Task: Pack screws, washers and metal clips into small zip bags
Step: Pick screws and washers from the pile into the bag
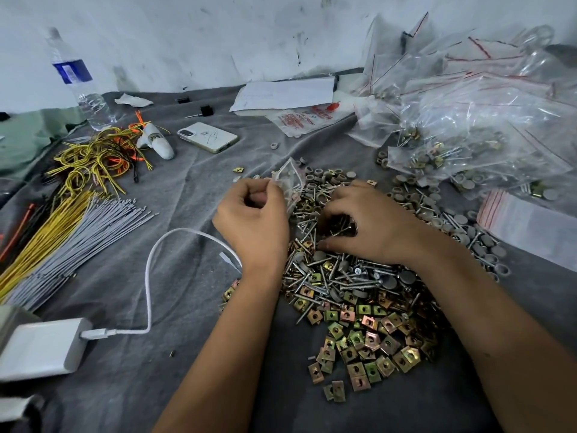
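Right now the left hand (253, 220) pinches the mouth of a small clear zip bag with a red seal line (290, 182), fingers curled round its upper edge so that it hangs tilted over the near rim of the loose hardware, and a few pieces already show through the plastic. The right hand (359, 220) lies palm down on the heap of silver pan-head screws (343, 276), fingers bent into the pile; whether they have closed on anything I cannot tell, since the fingertips are buried. Grey round washers (452, 223) spread towards the far right of the grey cloth (187, 276), and the brass-coloured square metal clips (368, 342) lie nearer the front edge, the three sorts mingling where they meet. The chief risk, as I judge it, is a miscount or a wrong mix, because the fingers are raking where screws, washers and clips overlap. A screw point could also snag or pierce the thin bag, or prick a fingertip. Held only by one edge, the bag may sag shut or tip, spilling its contents back into the heap. Anything dropped on the creased cloth could roll under the white charging cable (150, 276) just left of the left wrist. The pile of filled clear bags (468, 120) at the far right corner sits well apart.
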`<state>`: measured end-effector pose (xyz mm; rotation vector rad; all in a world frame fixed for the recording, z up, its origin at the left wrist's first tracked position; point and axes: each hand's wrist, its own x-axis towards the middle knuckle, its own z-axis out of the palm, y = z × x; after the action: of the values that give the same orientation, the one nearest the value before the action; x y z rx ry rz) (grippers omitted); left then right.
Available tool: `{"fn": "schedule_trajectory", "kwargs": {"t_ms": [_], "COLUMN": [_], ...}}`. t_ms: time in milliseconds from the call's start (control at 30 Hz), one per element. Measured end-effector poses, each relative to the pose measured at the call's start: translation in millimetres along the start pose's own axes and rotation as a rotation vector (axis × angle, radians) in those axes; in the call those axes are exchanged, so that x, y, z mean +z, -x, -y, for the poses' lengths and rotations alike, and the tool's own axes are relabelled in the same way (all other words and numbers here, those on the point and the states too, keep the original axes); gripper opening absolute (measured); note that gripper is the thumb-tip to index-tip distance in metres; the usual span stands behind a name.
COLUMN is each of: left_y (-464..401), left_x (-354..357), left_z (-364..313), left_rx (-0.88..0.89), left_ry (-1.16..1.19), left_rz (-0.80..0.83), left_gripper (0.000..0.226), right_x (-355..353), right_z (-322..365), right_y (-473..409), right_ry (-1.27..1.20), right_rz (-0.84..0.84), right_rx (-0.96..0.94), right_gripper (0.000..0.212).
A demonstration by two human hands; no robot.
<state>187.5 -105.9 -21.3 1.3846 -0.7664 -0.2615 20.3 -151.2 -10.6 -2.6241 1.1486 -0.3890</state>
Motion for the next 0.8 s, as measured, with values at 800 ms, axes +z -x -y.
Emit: {"fn": "schedule_trajectory", "kwargs": {"t_ms": [800], "left_y": [3], "left_x": [-21], "left_z": [9], "left_rx": [0.414], "left_ry": [-0.223], "left_rz": [0.223], "left_gripper": [0.013], "right_x": [-6], "right_z": [24], "right_y": [5], "right_ry": [-0.376], "right_rz": [-0.591], "right_rx": [-0.177], "right_gripper": [0.017]}}
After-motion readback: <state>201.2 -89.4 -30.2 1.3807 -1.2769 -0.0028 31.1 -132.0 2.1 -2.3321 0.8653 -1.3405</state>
